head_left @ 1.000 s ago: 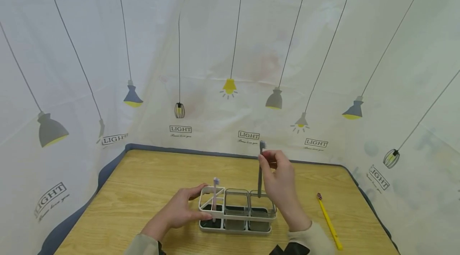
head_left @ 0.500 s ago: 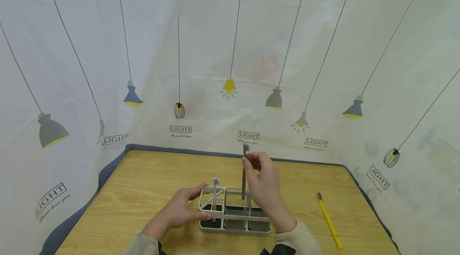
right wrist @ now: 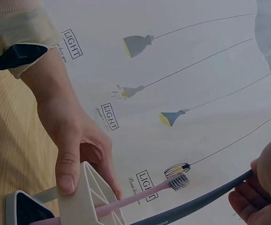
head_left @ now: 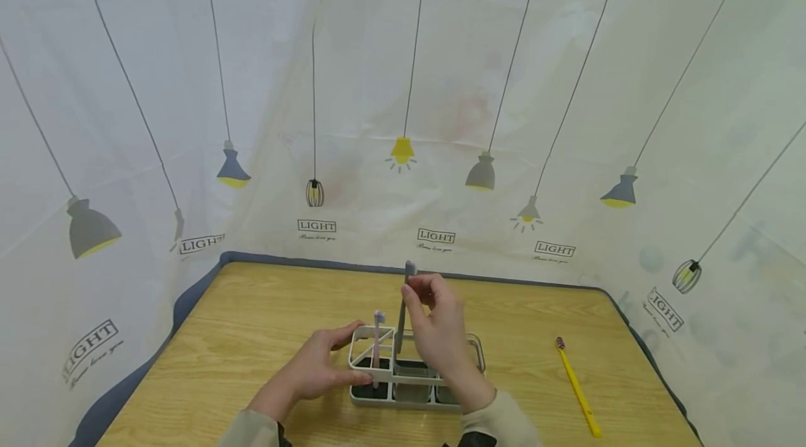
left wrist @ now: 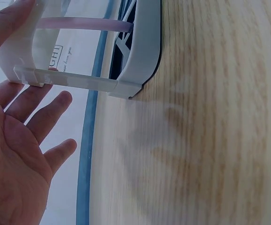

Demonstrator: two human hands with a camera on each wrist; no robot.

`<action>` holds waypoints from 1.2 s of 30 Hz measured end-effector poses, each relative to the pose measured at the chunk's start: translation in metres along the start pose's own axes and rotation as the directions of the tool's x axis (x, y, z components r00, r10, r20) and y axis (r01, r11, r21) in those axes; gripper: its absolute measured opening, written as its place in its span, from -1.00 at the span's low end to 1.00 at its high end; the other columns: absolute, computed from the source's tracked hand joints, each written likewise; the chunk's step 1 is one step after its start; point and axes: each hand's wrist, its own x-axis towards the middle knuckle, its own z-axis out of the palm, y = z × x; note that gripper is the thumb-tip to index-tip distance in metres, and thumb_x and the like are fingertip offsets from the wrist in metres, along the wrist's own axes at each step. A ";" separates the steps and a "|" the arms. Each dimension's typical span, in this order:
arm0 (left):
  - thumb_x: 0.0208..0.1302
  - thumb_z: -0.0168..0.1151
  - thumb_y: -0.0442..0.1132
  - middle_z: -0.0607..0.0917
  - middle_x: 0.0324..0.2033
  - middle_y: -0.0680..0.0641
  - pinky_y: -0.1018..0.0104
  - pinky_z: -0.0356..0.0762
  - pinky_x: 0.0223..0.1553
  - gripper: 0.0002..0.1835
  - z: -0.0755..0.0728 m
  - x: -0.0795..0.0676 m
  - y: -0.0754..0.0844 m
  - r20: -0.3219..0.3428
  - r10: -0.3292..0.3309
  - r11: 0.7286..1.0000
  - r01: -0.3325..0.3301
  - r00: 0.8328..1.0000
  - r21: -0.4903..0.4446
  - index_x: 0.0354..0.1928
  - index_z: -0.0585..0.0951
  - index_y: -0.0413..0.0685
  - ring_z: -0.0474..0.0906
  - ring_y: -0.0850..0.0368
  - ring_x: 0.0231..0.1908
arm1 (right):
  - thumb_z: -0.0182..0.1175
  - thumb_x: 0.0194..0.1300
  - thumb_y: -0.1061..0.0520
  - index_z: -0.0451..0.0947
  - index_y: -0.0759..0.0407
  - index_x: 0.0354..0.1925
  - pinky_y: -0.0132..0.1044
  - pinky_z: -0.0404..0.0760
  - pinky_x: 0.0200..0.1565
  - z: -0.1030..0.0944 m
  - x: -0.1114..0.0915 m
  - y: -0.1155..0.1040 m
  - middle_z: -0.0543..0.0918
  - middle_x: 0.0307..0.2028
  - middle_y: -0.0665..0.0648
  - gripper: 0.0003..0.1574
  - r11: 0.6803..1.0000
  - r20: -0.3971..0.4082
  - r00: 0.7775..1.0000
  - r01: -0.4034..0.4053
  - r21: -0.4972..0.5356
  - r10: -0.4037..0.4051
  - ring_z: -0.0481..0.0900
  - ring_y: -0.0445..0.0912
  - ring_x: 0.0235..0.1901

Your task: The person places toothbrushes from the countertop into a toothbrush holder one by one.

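Observation:
A white toothbrush holder [head_left: 412, 378] with clear cups stands on the table. My left hand [head_left: 313, 365] grips its left end, thumb on the front rail and fingers behind. A pink toothbrush [right wrist: 137, 199] stands in the divided left section. My right hand [head_left: 441, 327] pinches a dark grey toothbrush [head_left: 401, 324] near its head, bristles up. In the head view its lower end overlaps the divider between the left section and the middle cup. The right wrist view shows this dark handle [right wrist: 191, 205] slanting beside the pink one. My right hand hides part of the right cup.
A yellow toothbrush [head_left: 576, 387] lies on the wooden table [head_left: 264, 300] to the right of the holder. Behind the table hangs a pale curtain [head_left: 365, 83] printed with lamps, close to the back edge.
My right hand has moved left with the grey toothbrush, from over the right cup, past the middle cup, to near the left section. The left hand and holder have stayed put.

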 end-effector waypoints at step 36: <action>0.04 0.67 0.22 0.39 0.52 -0.12 -0.33 0.33 0.40 0.13 0.003 0.000 -0.001 -0.015 0.000 1.000 -0.001 1.000 -0.008 0.59 0.37 -0.06 0.41 -0.26 0.42 | 0.32 0.48 0.27 0.64 0.24 -0.12 -0.20 0.73 -0.14 0.023 -0.039 0.053 0.68 -0.24 0.01 -0.95 0.995 0.160 0.983 -0.087 -0.046 0.093 0.63 -0.11 -0.24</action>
